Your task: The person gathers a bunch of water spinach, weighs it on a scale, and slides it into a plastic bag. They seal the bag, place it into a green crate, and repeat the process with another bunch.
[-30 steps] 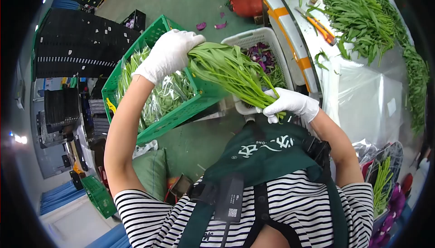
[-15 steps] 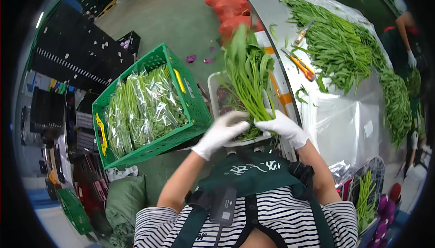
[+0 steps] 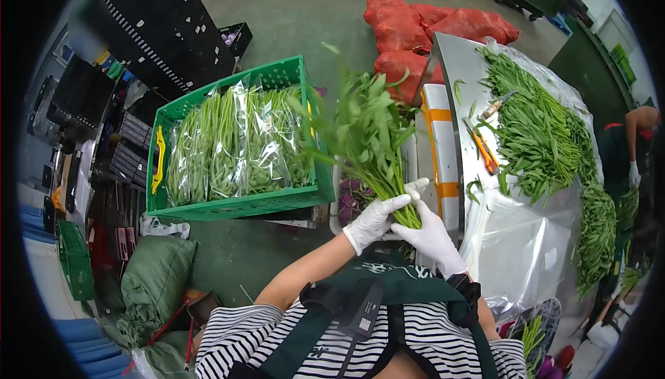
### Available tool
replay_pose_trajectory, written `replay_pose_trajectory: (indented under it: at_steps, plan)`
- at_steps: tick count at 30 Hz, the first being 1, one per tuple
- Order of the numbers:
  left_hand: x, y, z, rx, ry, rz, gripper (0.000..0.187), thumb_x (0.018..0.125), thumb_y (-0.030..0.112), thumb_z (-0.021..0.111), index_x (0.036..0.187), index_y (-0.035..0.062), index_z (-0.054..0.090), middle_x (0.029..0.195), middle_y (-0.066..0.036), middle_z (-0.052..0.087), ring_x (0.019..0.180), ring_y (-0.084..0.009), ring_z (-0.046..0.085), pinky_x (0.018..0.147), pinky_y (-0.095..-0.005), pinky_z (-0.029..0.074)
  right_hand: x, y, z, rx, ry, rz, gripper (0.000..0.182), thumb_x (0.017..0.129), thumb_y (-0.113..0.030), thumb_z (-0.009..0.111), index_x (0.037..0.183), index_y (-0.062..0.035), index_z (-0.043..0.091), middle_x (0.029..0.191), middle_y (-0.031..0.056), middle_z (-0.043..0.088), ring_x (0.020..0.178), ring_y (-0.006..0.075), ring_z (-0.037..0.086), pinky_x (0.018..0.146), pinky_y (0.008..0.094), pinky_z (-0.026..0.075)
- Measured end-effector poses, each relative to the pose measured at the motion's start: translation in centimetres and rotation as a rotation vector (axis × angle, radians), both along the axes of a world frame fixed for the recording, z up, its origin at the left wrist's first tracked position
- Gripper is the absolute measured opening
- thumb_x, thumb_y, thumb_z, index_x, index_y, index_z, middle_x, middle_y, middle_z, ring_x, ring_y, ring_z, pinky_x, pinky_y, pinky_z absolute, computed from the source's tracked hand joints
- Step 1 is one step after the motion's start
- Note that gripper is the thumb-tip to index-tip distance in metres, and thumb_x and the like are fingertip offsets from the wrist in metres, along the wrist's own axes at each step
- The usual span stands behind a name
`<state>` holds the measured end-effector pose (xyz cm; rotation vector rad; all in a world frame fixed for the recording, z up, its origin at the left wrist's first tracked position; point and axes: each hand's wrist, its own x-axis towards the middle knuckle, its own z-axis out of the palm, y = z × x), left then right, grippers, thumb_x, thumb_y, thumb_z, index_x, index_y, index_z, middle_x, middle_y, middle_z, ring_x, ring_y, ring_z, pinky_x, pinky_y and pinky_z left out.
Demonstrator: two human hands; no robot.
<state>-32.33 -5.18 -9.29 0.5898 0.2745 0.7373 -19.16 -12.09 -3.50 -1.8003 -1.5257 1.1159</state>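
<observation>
A bunch of long-stemmed leafy greens, like water spinach (image 3: 374,130), is held up in front of me, leaves upward and slightly blurred. My right hand (image 3: 435,239), in a white glove, grips the lower stems from the right. From the left, my gloved left hand (image 3: 377,221) closes round the same stems, its fingers partly hidden. Behind the bunch stands a pale bin (image 3: 335,216) with purple and green scraps in it. To the left, a green crate (image 3: 242,204) holds greens packed in clear bags (image 3: 235,143).
On the metal table (image 3: 454,60) at right lie a heap of loose greens (image 3: 540,137), an orange-handled cutter (image 3: 487,157), a knife (image 3: 493,107) and clear plastic bags (image 3: 523,240). Red sacks (image 3: 398,26) sit beyond it. Black crates (image 3: 166,26) are stacked at left. A co-worker's arm (image 3: 632,140) shows far right.
My left hand has gone from open beside the bunch to closed round its stems. The bunch now spreads further left, and the whole view has shifted with my head.
</observation>
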Motion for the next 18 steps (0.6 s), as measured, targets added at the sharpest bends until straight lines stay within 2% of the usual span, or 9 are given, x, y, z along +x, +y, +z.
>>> replay_pose_trajectory:
  at_steps: [1, 2, 5, 8, 9, 11, 15, 17, 18]
  plan:
    - [-0.3, 0.2, 0.2, 0.008, -0.069, -0.031, 0.024, 0.086, 0.027, 0.065, 0.100, 0.0081, 0.063, 0.142, -0.016, 0.040, 0.136, -0.0258, 0.031, 0.112, -0.0406, 0.023, 0.0, -0.2, 0.1, 0.015, 0.149, -0.002, 0.065, 0.077, -0.027, 0.073, 0.130, -0.0032, 0.044, 0.104, 0.0151, 0.064, 0.089, 0.0239, 0.066, 0.077, 0.0336, 0.052]
    - [-0.7, 0.2, 0.9, -0.018, -0.062, -0.056, 0.019, 0.085, 0.027, 0.065, 0.094, 0.0107, 0.062, 0.143, -0.016, 0.038, 0.136, -0.0277, 0.030, 0.113, -0.0431, 0.022, 0.0, -0.2, 1.6, -0.221, 0.415, -0.045, 0.064, 0.080, -0.022, 0.071, 0.132, 0.0004, 0.042, 0.109, 0.0094, 0.061, 0.087, 0.0132, 0.062, 0.073, 0.0266, 0.051]
    - [-1.5, 1.0, 1.1, 0.073, -0.111, -0.085, 0.019, 0.085, 0.028, 0.066, 0.094, 0.0118, 0.062, 0.143, -0.017, 0.039, 0.136, -0.0294, 0.031, 0.113, -0.0436, 0.022, 0.2, -0.7, 1.2, -0.215, 0.434, -0.057, 0.050, 0.084, -0.019, 0.067, 0.127, -0.0007, 0.048, 0.098, 0.0047, 0.062, 0.078, 0.0071, 0.058, 0.066, 0.0214, 0.048]
    - [-2.0, 1.7, 1.7, 0.072, -0.093, -0.063, 0.021, 0.085, 0.032, 0.067, 0.091, 0.0120, 0.061, 0.139, -0.017, 0.044, 0.133, -0.0295, 0.037, 0.111, -0.0443, 0.028, 0.5, -0.8, 0.5, -0.238, 0.428, -0.051, 0.033, 0.087, -0.022, 0.064, 0.112, -0.0013, 0.058, 0.081, 0.0008, 0.060, 0.067, 0.0046, 0.051, 0.060, 0.0204, 0.043]
    - [-2.2, 1.8, 2.0, 0.069, -0.086, -0.056, 0.022, 0.085, 0.032, 0.067, 0.091, 0.0118, 0.061, 0.138, -0.017, 0.046, 0.132, -0.0293, 0.039, 0.110, -0.0444, 0.029, 0.8, -0.8, 1.3, -0.347, 0.283, -0.060, 0.025, 0.091, -0.026, 0.058, 0.091, -0.0021, 0.063, 0.067, -0.0020, 0.053, 0.058, 0.0047, 0.044, 0.056, 0.0213, 0.039]
    - [-2.4, 2.0, 1.8, 0.084, -0.113, -0.049, 0.023, 0.088, 0.031, 0.063, 0.095, 0.0094, 0.059, 0.135, -0.015, 0.048, 0.128, -0.0251, 0.042, 0.108, -0.0410, 0.031, 1.5, -1.5, -0.6, -0.229, 0.327, -0.011, 0.029, 0.093, -0.028, 0.054, 0.082, -0.0025, 0.061, 0.063, -0.0019, 0.051, 0.055, 0.0056, 0.042, 0.053, 0.0218, 0.037]
    - [-3.4, 2.4, 2.3, 0.080, 0.009, -0.002, 0.021, 0.085, 0.031, 0.066, 0.088, 0.0114, 0.060, 0.127, -0.015, 0.055, 0.123, -0.0264, 0.049, 0.107, -0.0445, 0.033, 2.4, -1.2, -2.6, -0.075, 0.342, -0.111, 0.031, 0.095, -0.026, 0.048, 0.078, -0.0038, 0.060, 0.059, -0.0022, 0.050, 0.054, 0.0051, 0.044, 0.052, 0.0213, 0.036]
    - [-3.8, 2.5, 2.6, 0.070, 0.077, 0.039, 0.020, 0.086, 0.031, 0.064, 0.086, 0.0116, 0.059, 0.125, -0.015, 0.057, 0.122, -0.0267, 0.049, 0.107, -0.0439, 0.034, 3.5, -0.5, -2.0, -0.197, 0.469, -0.270, 0.032, 0.096, -0.026, 0.047, 0.076, -0.0044, 0.059, 0.058, -0.0032, 0.050, 0.051, 0.0041, 0.043, 0.050, 0.0212, 0.035]
    - [-3.9, 2.4, 2.2, 0.039, 0.020, 0.093, 0.015, 0.088, 0.024, 0.062, 0.091, 0.0094, 0.061, 0.119, -0.014, 0.060, 0.115, -0.0228, 0.055, 0.101, -0.0384, 0.040, 4.2, 0.0, -2.3, -0.210, 0.431, -0.269, 0.030, 0.095, -0.027, 0.049, 0.080, -0.0039, 0.060, 0.066, 0.0000, 0.054, 0.058, 0.0073, 0.048, 0.056, 0.0234, 0.039]
